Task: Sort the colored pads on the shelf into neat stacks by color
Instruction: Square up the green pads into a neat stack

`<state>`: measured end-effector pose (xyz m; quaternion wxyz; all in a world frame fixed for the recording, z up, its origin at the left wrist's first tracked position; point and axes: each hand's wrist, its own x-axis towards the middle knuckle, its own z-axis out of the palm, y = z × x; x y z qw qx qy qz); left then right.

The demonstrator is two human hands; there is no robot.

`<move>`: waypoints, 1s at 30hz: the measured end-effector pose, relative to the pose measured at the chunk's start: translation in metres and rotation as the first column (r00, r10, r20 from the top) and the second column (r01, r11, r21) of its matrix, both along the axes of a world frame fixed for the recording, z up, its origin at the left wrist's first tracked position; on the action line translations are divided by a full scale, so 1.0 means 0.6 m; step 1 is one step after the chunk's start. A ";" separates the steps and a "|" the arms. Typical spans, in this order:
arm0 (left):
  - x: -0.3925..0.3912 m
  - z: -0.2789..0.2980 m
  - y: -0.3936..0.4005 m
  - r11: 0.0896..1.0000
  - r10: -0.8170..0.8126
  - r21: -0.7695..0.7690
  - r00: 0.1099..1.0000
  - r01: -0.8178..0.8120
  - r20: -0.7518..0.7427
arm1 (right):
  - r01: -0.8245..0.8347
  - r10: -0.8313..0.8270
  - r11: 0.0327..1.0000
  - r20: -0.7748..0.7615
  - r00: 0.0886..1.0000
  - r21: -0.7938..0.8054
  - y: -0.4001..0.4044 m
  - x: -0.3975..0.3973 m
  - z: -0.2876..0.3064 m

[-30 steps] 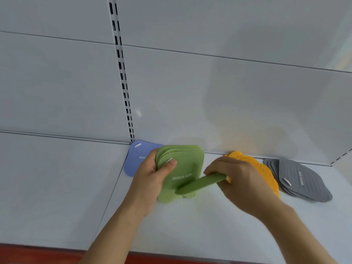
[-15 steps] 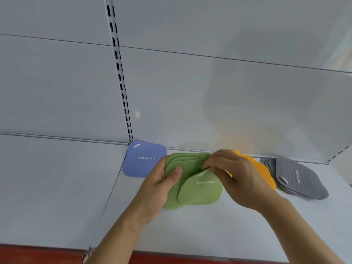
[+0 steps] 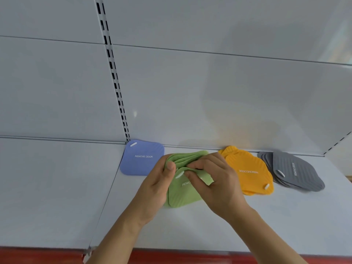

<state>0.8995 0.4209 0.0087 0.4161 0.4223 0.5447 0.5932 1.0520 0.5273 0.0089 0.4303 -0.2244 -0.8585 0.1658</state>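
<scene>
Several green pads [image 3: 182, 197] form a loose stack in the middle of the white shelf [image 3: 190, 229]. My left hand [image 3: 158, 185] grips the stack's left edge, thumb on top. My right hand [image 3: 215, 180] pinches the upper green pads from the right and covers part of the stack. A blue pad [image 3: 142, 157] reading REMOVE ODOR lies flat at the back left. A fanned pile of orange pads [image 3: 247, 170] sits right of my right hand. Further right lies a fanned pile of grey pads [image 3: 293, 172].
The shelf's back wall [image 3: 209, 96] rises just behind the pads, with a slotted upright [image 3: 114, 77] above the blue pad. A red strip [image 3: 171, 258] runs along the shelf's front edge. A side wall [image 3: 341, 151] closes the shelf at the far right.
My right hand brought a single green pad from edge-on onto the green stack and now pinches the top pads. The stack went from tilted up to lying flatter. The view shifted.
</scene>
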 end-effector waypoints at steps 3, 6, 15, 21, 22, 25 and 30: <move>-0.002 -0.001 -0.001 1.000 -0.009 0.010 0.997 0.009 -0.083 | -0.013 0.013 1.000 -0.029 1.000 -0.006 -0.006 0.002 0.000; -0.002 -0.004 0.004 1.000 0.005 -0.010 0.994 -0.006 -0.110 | -0.048 0.048 0.999 -0.053 0.997 0.006 -0.015 -0.002 -0.005; -0.007 -0.008 -0.005 0.998 0.051 0.037 0.979 -0.045 -0.199 | -0.208 0.167 0.670 -0.128 0.978 -0.713 0.018 0.042 -0.034; -0.022 -0.022 -0.011 0.999 0.027 -0.016 0.988 -0.030 -0.153 | -0.210 0.050 0.680 -0.241 0.969 -0.702 -0.008 0.041 -0.051; -0.021 -0.024 -0.012 0.999 0.030 -0.012 0.988 -0.032 -0.150 | -0.217 0.025 0.682 -0.275 0.961 -0.698 -0.017 0.038 -0.053; -0.008 -0.025 -0.007 0.998 0.068 0.021 0.982 -0.065 -0.176 | -0.223 -0.040 0.690 -0.344 0.938 -0.688 -0.035 0.030 -0.055; -0.001 -0.036 0.001 0.992 0.124 -0.022 0.985 -0.128 -0.116 | -0.161 -0.077 0.670 -0.283 0.956 -0.725 -0.033 0.033 -0.060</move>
